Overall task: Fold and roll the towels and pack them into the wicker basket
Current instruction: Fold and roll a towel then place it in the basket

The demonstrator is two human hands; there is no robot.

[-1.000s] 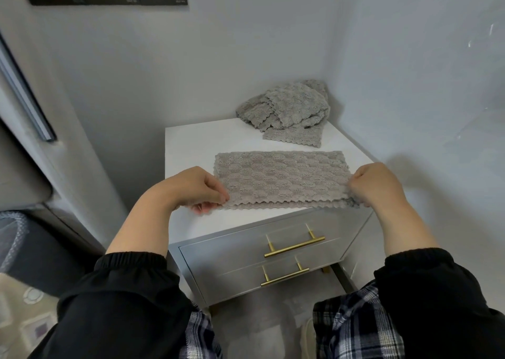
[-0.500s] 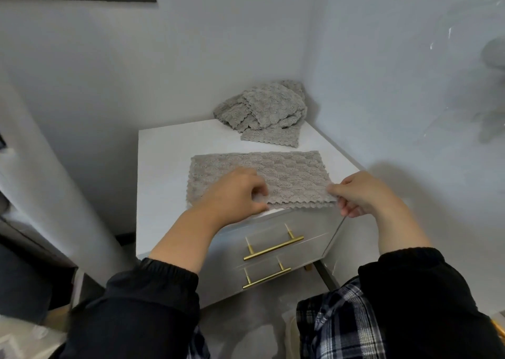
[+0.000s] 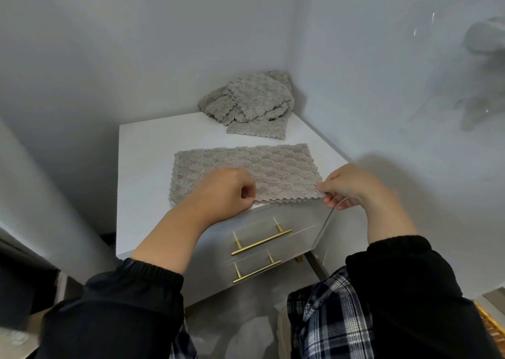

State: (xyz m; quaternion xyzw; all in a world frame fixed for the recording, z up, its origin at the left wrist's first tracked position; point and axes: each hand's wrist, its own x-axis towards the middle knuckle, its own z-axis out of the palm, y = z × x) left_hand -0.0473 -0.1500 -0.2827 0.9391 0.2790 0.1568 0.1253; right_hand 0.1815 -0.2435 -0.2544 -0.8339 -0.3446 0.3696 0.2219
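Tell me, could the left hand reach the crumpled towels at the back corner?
Probably yes: nothing stands between the left hand and the crumpled towels, only the flat towel it pinches, which it must release first.

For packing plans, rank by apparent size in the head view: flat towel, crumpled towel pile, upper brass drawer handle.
1. flat towel
2. crumpled towel pile; it lies farther back, so its true size is unsure
3. upper brass drawer handle

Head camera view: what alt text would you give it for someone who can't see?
A person's left hand and right hand pinch the near edge of a grey towel lying flat on a white cabinet. A heap of towels sits at its back right corner.
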